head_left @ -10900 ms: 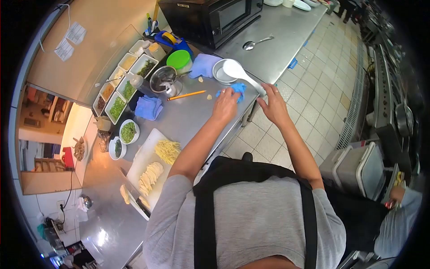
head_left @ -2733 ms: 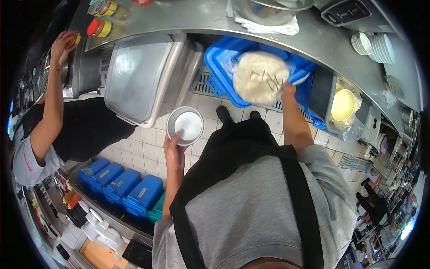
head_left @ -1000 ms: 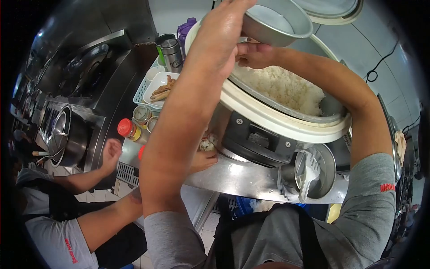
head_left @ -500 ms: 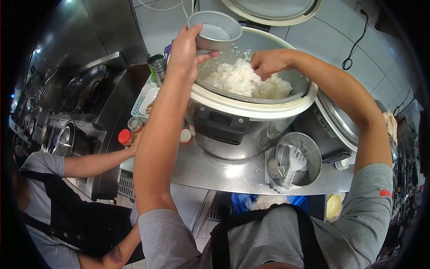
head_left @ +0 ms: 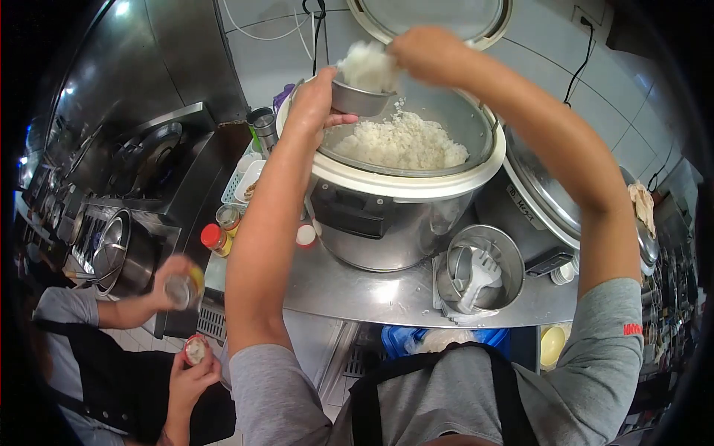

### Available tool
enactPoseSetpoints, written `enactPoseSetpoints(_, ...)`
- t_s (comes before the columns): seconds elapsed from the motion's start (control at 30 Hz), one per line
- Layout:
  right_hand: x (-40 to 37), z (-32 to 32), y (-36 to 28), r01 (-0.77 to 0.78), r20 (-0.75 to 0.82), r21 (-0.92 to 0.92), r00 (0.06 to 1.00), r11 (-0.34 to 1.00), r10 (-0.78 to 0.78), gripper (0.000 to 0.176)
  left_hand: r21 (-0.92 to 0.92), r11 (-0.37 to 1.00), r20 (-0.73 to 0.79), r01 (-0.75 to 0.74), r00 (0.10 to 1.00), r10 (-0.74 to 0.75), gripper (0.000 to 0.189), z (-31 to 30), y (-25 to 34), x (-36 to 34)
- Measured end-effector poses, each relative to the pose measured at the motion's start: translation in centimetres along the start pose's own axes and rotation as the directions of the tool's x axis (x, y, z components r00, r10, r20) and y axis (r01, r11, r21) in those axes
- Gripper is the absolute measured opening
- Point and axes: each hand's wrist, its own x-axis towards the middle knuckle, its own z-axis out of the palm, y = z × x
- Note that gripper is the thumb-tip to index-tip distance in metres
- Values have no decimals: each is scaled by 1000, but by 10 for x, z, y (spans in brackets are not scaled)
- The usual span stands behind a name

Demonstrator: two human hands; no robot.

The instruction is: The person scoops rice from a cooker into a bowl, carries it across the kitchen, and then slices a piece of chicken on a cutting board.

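My left hand (head_left: pixel 314 105) grips a round metal bowl (head_left: pixel 357 101) from its left side, above the far left rim of a large rice cooker (head_left: pixel 398 241). A heap of white rice (head_left: pixel 367 67) is at the bowl's mouth, partly blurred. Beside that heap, my right hand (head_left: pixel 422 53) is closed, knuckles up; whatever it holds is hidden behind the fingers and the rice. More cooked rice (head_left: pixel 405 145) fills the open pot below.
A metal pot (head_left: pixel 513 286) with a white plastic spatula (head_left: pixel 483 275) stands on the steel counter (head_left: pixel 357 297). A second cooker (head_left: pixel 532 201) is at right. Red-lidded jars (head_left: pixel 216 239) stand at left. A co-worker's hands (head_left: pixel 195 375) hold a jar and a red lid.
My right hand has risen from the rice in the cooker to the bowl, bringing a heap of rice. The bowl is lower in view. The co-worker now holds a jar and a red lid.
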Motion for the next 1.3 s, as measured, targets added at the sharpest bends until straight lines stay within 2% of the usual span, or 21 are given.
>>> enactPoseSetpoints(0.13, -3, -5, -15, -39, 63, -60, 997, 997, 43, 18, -102, 994, -21, -31, 999, 29, 48, 0, -1, -1)
enactPoseSetpoints(0.2, -5, -5, 27, -197, -247, -33, 952, 980, 183, 21, -119, 992, -20, -40, 999, 38, 48, 1, 1, -2)
enactPoseSetpoints(0.23, -4, -5, 36, -188, -246, -35, 954, 982, 174, 21, -131, 990, -15, -43, 999, 41, 48, 1, 1, -2)
enactPoseSetpoints(0.3, 2, -1, 45, -122, 36, -122, 991, 985, 127, 19, -154, 987, -23, -53, 998, 50, 47, 0, 2, -3)
enactPoseSetpoints(0.37, 18, 68, 50, 54, 293, -85, 956, 995, -27, 18, -200, 977, -33, -76, 997, 71, 44, -3, -3, 1)
enactPoseSetpoints(0.4, 24, 85, 27, -3, 375, -79, 926, 997, 33, 18, -202, 977, -55, -76, 996, 66, 44, -4, -5, 2)
enactPoseSetpoints(0.43, 24, 103, 9, -189, 373, 113, 918, 975, 135, 20, -228, 969, -47, -95, 995, 87, 43, -4, -6, 3)
enactPoseSetpoints(0.47, 30, 125, 4, 84, 492, 199, 853, 976, -173, 21, -253, 961, -37, -115, 993, 109, 42, -5, -6, 3)
enactPoseSetpoints(0.5, 36, 164, -1, 212, 447, 234, 844, 949, -298, 22, -256, 958, -26, -132, 991, 130, 40, -5, -5, 1)
enactPoseSetpoints(0.53, 37, 162, -20, 246, 489, 272, 797, 930, -354, 21, -257, 957, -39, -132, 991, 126, 40, -7, -5, 0)
enactPoseSetpoints(0.57, 37, 171, -35, 232, 483, 400, 769, 887, -419, 22, -248, 960, -5, -131, 991, 134, 43, -8, -4, -1)
enactPoseSetpoints(0.73, 38, 167, -54, 220, 591, 397, 681, 891, -432, 26, -248, 954, 29, -168, 983, 181, 46, -8, -3, -2)
enactPoseSetpoints(0.83, 24, 168, -49, 138, 537, 535, 707, 834, -461, 27, -250, 953, 42, -171, 981, 187, 47, -9, -4, 1)
enactPoseSetpoints(0.9, 14, 152, -45, -134, 601, 665, 680, 735, -420, 18, -248, 956, 38, -157, 984, 172, 47, -10, -5, 1)
enactPoseSetpoints(0.93, 9, 152, -41, -138, 603, 665, 679, 734, -419, 18, -245, 954, 27, -171, 983, 183, 47, -10, -5, 0)
enactPoseSetpoints(1.0, -4, 151, -31, -389, 612, 772, 667, 503, -424, 21, -241, 954, 34, -178, 981, 192, 47, -6, -4, 0)
enactPoseSetpoints(1.03, -8, 144, -29, -399, 616, 770, 670, 499, -414, 21, -253, 950, 0, -181, 982, 187, 43, -6, -4, 1)
enactPoseSetpoints(1.1, -13, 125, -27, -509, 577, 816, 692, 274, -434, 21, -253, 949, -24, -190, 981, 190, 46, -7, -5, 1)
enactPoseSetpoints(1.13, -16, 119, -23, -516, 580, 814, 698, 267, -420, 21, -252, 950, -6, -187, 982, 191, 46, -7, -6, 1)
enactPoseSetpoints(1.2, -17, 111, -9, -487, 566, 822, 644, 294, -515, 22, -259, 947, -75, -192, 981, 178, 46, -6, -6, 2)
enactPoseSetpoints(1.3, -28, 93, 13, -492, 554, 832, 705, 258, -442, 22, -244, 950, -110, -197, 978, 175, 44, -6, -4, 2)
